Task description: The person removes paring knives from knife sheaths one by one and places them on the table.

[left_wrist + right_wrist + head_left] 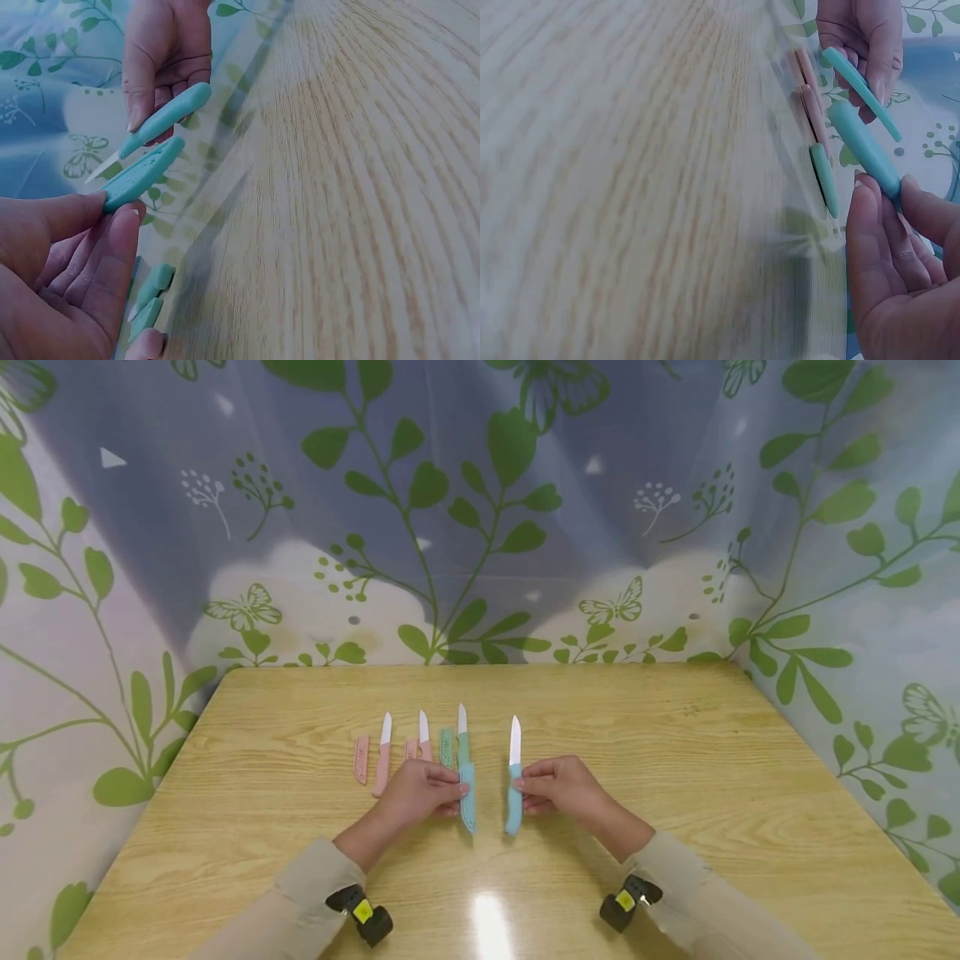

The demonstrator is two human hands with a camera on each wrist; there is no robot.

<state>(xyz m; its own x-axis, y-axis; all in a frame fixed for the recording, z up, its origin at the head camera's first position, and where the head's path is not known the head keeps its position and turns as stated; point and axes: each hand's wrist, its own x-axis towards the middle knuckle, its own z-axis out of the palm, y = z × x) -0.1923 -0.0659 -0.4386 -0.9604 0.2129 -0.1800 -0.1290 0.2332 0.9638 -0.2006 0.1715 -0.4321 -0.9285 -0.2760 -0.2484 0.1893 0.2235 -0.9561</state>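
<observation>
My left hand (420,789) pinches a light-blue knife sheath (467,810) between thumb and fingers. Across a small gap, my right hand (566,785) grips the light-blue handle of a paring knife (513,810), its white blade pointing away from me. Sheath and knife are apart, roughly side by side. Left of them lie a green knife (462,747) with its green sheath (446,747), and two pink knives, one nearer (383,764) to the left end and one (424,735) beside the green sheath. My left hand partly hides the second pink knife and its sheath (410,749).
A pink sheath (362,760) lies at the left end of the row. The wooden table (712,760) reaches back to a leaf-patterned curtain (480,527), which also hangs at both sides. Light glares off the table near the front edge.
</observation>
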